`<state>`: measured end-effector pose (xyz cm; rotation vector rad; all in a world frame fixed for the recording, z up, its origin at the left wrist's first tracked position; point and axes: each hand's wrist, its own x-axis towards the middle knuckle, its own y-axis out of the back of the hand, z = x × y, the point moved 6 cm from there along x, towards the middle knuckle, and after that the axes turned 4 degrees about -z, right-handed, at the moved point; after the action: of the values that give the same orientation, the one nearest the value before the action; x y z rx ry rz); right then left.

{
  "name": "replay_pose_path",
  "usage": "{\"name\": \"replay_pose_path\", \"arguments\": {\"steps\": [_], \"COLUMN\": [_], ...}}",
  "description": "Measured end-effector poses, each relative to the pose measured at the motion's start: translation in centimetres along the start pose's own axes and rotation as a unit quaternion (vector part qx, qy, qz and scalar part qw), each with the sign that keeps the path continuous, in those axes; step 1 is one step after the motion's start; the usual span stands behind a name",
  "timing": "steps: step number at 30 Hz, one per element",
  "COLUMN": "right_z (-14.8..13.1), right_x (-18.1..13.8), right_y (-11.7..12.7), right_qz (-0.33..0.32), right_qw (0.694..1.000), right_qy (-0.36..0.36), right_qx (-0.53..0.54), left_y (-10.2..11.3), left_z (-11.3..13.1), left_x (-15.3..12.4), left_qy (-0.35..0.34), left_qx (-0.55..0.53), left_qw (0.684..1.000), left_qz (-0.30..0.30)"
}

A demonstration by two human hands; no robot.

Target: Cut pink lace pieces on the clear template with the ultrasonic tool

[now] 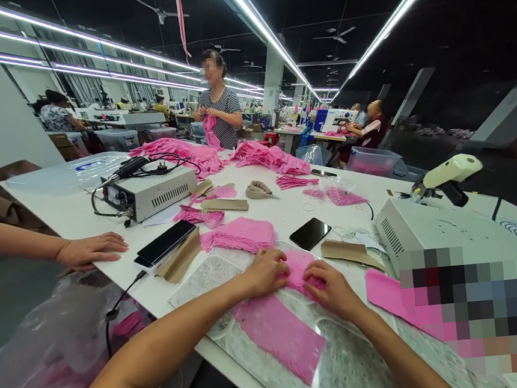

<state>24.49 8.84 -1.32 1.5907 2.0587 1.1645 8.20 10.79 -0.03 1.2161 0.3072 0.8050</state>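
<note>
The small pink fabric piece (297, 268) lies on the near side of the white worktable (282, 207), between the person's two hands. The left hand (269, 271) has its fingers curled onto the left edge, and the right hand (332, 287) bends its fingers onto the right edge; I can't tell whether either pinches the cloth or only presses it.

Just nearer the body, a pink panel (283, 340) lies flat, seemingly under a clear plastic sheet (234, 335) on a grey mottled surface. By my reading the piece in hand is partway through being spread or lined up. The stack of pink panels (239, 235) beyond the left hand looks waiting, and loose pink heaps (271, 156) farther back suggest plenty is left; no finished pile is plain to me.

A black smartphone (311, 233) rests past the right hand, a grey control box (152, 191) off to the left. Someone else's hand (94, 250) leans on the table edge, its arm cut off. Across the table, a person in a striped top (221, 109) holds pink cloth. The fingers hide the piece's edges, and a pixelated patch swallows the end of another pink strip (398, 296) at right.
</note>
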Motion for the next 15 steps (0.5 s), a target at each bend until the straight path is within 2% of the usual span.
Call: {"name": "replay_pose_path", "arguments": {"steps": [9, 15], "right_z": [0.4, -0.4], "right_x": [0.2, 0.2], "right_y": [0.5, 0.5], "right_qz": [0.006, 0.039], "right_qw": [1.0, 0.998], "right_qy": [-0.017, -0.03], "right_qx": [0.003, -0.034], "left_y": [-0.8, -0.8], "left_z": [-1.4, -1.8], "left_x": [1.4, 2.0], "left_qy": [0.035, 0.054], "left_qx": [-0.036, -0.09], "left_qw": [0.998, 0.994], "left_qz": [-0.023, -0.001]}}
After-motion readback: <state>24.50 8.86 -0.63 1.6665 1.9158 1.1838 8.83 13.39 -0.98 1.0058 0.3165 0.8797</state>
